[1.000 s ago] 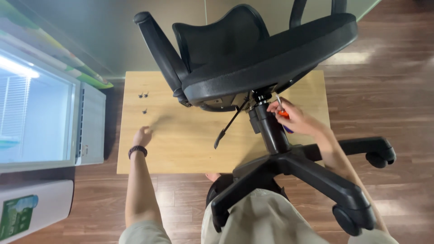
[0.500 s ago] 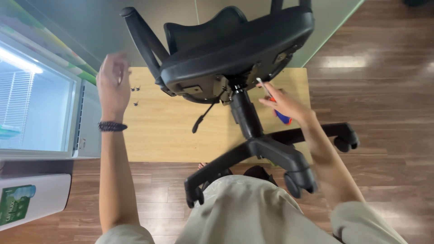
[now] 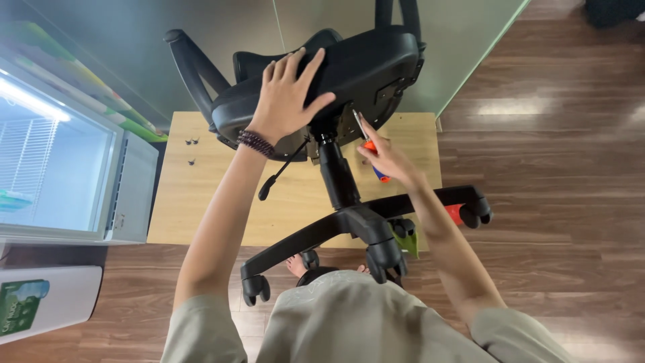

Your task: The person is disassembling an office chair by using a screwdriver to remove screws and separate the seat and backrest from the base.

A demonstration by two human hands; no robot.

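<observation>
— Where's the office chair (image 3: 349,74)?
— Tipped over the wooden board (image 3: 201,195); left hand (image 3: 285,94) flat, fingers spread, on its seat underside.
— Right hand (image 3: 390,158)?
— Grip closed around a screwdriver (image 3: 369,144), beside the chair's column.

The left hand (image 3: 285,94) is laid flat with its fingers spread wide, palm down, at the end of a long, nearly straight bare arm; a dark beaded bracelet (image 3: 255,142) is worn at the wrist. The right hand (image 3: 384,156) is raised on a bent arm, its fingers curled closed around a slim orange-and-blue handled tool (image 3: 371,152).
</observation>
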